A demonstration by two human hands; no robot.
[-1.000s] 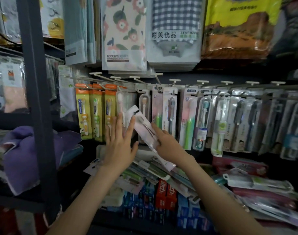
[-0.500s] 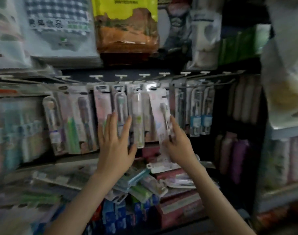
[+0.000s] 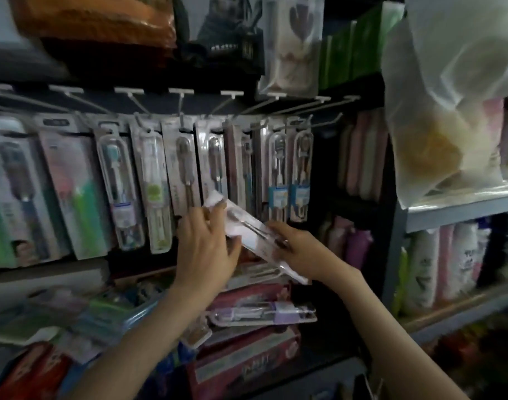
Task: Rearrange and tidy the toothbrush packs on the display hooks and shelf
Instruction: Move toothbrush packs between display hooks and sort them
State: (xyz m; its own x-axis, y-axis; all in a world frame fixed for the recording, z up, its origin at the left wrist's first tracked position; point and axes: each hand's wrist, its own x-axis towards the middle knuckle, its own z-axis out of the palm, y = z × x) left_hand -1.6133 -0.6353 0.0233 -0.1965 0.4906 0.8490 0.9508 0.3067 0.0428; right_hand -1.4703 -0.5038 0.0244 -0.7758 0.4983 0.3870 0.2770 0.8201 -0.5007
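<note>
While our left hand [image 3: 206,249] curls its fingers [image 3: 218,208] over the white upper end of the toothbrush pack [image 3: 251,228], our right hand [image 3: 303,254] grips the lower half, thumb laid on the clear front and the other fingers hidden underneath. The pack lies tilted between the two hands, upper end by the left fingertips, foot down past the right wrist, in front of the lower ends of the hanging packs [image 3: 186,168]. Above both sets of fingers runs the row of display hooks [image 3: 181,109]; below our palms lies a heap of loose packs [image 3: 264,313], flat and crosswise.

We judge the step in hand to be getting this pack onto a hook. To do it well, we should first bring it upright, turning with the right hand while the left fingers steady the top. The hang hole is hidden under the left fingers, so we would slide them down a little to bare it. Then we pick a hook holding the same kind of pack, raise the hole to the wire's tip and thread it straight back, face outward. The neighbours just above our knuckles could be knocked loose, so we go in slowly and release the right hand only once the hole sits on the wire.
</note>
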